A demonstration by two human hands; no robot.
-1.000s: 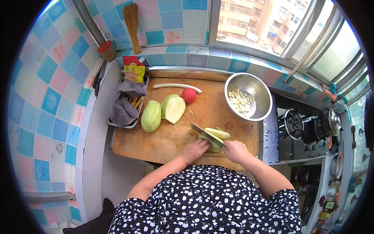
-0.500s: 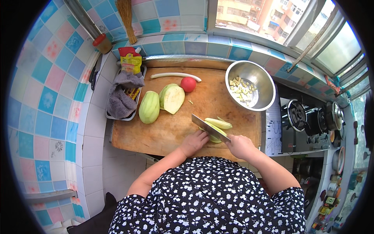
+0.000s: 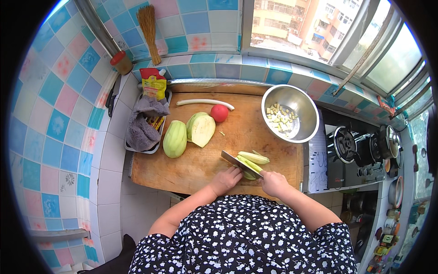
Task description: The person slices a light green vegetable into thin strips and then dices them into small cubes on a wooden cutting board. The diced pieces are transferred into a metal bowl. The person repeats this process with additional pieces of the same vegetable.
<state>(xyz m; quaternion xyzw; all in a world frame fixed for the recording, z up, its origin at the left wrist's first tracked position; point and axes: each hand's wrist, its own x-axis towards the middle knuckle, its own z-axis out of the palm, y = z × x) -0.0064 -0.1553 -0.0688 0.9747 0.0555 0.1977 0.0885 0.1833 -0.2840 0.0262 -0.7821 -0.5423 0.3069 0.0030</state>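
Observation:
My right hand (image 3: 274, 184) is closed round the handle of a cleaver (image 3: 242, 164), its blade slanting across the cutting among long strips of what looks like peeled eggplant (image 3: 250, 163). Close to the blade's left side, my left hand (image 3: 226, 181) has its fingers bent down on an eggplant piece, mostly hidden by fingers and blade. More cut strips (image 3: 254, 158) lie just beyond the cleaver. A whole peeled eggplant (image 3: 174, 139) and a halved one (image 3: 202, 130), pale cut face up, rest further left on the wooden board (image 3: 196, 171).
At the far right of the board stands a steel bowl (image 3: 312, 119) with diced pieces inside. A tomato (image 3: 219, 113) and a white scallion stalk (image 3: 205, 102) lie at the back. A tray with a grey cloth (image 3: 145, 123) is left; a gas stove (image 3: 343, 144) is right.
The whole view has tilted, so everything sits lower in the picture. Against the board, the cleaver and my right hand have shifted slightly left. My left hand stays by the blade.

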